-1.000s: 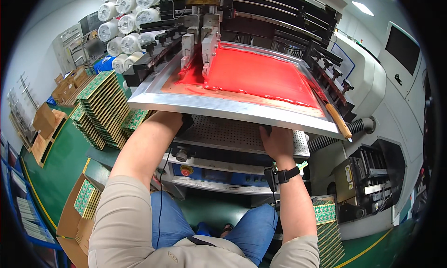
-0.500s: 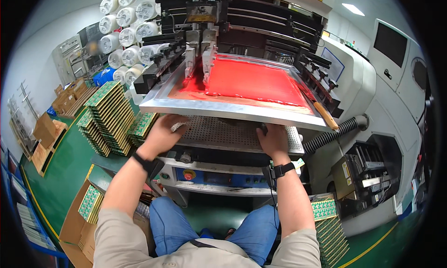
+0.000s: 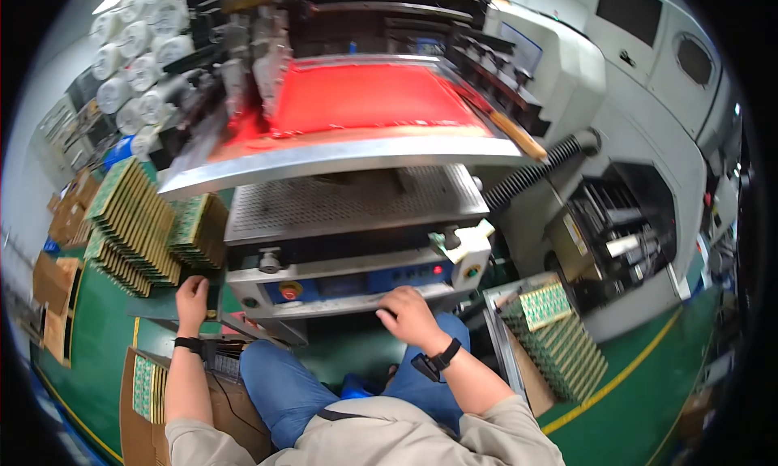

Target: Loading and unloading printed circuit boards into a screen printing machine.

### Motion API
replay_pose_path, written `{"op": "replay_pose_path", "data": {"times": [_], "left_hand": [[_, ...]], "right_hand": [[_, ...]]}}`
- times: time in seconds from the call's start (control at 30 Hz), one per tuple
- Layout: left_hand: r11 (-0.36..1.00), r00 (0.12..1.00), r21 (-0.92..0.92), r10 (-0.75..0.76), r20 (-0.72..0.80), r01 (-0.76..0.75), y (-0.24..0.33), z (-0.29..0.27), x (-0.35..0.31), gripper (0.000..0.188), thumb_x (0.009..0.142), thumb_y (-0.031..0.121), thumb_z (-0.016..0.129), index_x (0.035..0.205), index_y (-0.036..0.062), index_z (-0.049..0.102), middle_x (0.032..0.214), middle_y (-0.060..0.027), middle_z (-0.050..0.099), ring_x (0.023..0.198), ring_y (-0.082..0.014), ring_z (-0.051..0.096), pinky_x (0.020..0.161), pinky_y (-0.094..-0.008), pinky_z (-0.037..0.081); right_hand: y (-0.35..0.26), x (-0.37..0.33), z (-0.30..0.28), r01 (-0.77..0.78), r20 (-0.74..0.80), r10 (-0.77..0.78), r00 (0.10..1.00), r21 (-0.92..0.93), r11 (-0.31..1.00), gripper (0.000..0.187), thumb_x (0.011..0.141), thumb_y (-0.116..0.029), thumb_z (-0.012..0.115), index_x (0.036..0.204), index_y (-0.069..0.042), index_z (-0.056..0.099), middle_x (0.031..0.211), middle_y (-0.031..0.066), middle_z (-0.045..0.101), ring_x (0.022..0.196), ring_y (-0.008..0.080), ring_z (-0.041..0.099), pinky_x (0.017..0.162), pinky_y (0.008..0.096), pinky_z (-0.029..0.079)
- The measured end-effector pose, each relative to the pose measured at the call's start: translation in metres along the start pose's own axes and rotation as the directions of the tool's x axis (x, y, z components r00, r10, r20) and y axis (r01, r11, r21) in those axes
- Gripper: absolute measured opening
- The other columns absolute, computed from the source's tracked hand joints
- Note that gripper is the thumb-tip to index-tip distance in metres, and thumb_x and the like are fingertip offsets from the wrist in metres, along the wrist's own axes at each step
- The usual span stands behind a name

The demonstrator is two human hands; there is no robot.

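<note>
A left hand (image 3: 193,304) is hovering beside a tall stack of circuit boards (image 3: 134,219), and a right hand (image 3: 412,316) is hovering in front of a machine (image 3: 476,247).

At far left, the tall stack is standing by a smaller stack (image 3: 197,233) on a low bench (image 3: 154,306); the left hand's grip is curling loosely near the bench's edge, though I cannot tell whether it is pinching anything. Next, a metal frame (image 3: 340,156) is bearing red ink (image 3: 365,97) above the machine's holed plate (image 3: 356,205). The right hand is bending its fingers just before the blue control panel (image 3: 356,283); a dark patch is showing by the thumb, so I cannot tell whether the grip is pinching something. A wooden-handled tool (image 3: 519,135) is lying along the frame's right side. Farther right, another stack of boards (image 3: 547,306) is standing beside the machine.
</note>
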State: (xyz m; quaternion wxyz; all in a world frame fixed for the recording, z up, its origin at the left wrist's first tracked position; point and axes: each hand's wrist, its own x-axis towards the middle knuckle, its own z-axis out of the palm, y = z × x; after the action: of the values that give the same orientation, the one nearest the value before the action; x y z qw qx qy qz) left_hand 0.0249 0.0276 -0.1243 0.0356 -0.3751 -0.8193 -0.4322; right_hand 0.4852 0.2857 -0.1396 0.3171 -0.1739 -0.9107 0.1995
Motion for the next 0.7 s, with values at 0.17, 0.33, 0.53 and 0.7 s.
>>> {"op": "replay_pose_path", "data": {"times": [0.17, 0.33, 0.53, 0.7], "left_hand": [[0.996, 0.989, 0.061, -0.053, -0.136, 0.062, -0.006, 0.025, 0.0, 0.023, 0.097, 0.019, 0.065, 0.1, -0.0024, 0.069, 0.084, -0.0179, 0.068, 0.078, -0.0313, 0.066, 0.073, -0.0388, 0.05], [0.977, 0.984, 0.213, 0.063, -0.164, -0.027, -0.008, 0.028, -0.004, 0.024, 0.098, 0.021, 0.064, 0.095, -0.0027, 0.067, 0.087, -0.0209, 0.066, 0.081, -0.0395, 0.063, 0.074, -0.0429, 0.049], [0.949, 0.987, 0.307, 0.114, -0.114, -0.074, -0.001, 0.032, -0.003, 0.026, 0.099, 0.022, 0.062, 0.091, -0.0027, 0.065, 0.089, -0.0205, 0.063, 0.084, -0.0419, 0.059, 0.075, -0.0469, 0.047], [0.928, 0.987, 0.366, 0.113, -0.116, -0.063, 0.001, 0.025, -0.006, 0.026, 0.099, 0.022, 0.062, 0.091, -0.0027, 0.065, 0.09, -0.0204, 0.061, 0.084, -0.0418, 0.059, 0.075, -0.0484, 0.047]], "right_hand": [[0.098, -0.066, -0.001, -0.708, -0.204, 0.83, 0.519, 0.442, 0.551, 0.048, 0.09, -0.017, 0.069, 0.133, 0.0, 0.06, 0.123, 0.0199, 0.069, 0.112, 0.033, 0.065, 0.098, 0.0396, 0.05], [0.142, -0.077, -0.013, -0.74, -0.325, 0.874, 0.362, 0.471, 0.481, 0.062, 0.095, -0.014, 0.066, 0.15, 0.002, 0.042, 0.146, 0.0214, 0.054, 0.128, 0.0273, 0.058, 0.108, 0.0372, 0.044], [0.162, -0.079, -0.008, -0.754, -0.4, 0.824, 0.402, 0.365, 0.545, 0.068, 0.094, -0.016, 0.066, 0.152, 0.003, 0.038, 0.15, 0.0233, 0.051, 0.128, 0.0299, 0.058, 0.107, 0.0365, 0.046], [0.143, -0.063, -0.028, -0.728, -0.28, 0.888, 0.365, 0.509, 0.459, 0.061, 0.095, -0.015, 0.064, 0.15, 0.002, 0.042, 0.144, 0.0214, 0.056, 0.121, 0.0296, 0.062, 0.103, 0.0379, 0.049]]}}
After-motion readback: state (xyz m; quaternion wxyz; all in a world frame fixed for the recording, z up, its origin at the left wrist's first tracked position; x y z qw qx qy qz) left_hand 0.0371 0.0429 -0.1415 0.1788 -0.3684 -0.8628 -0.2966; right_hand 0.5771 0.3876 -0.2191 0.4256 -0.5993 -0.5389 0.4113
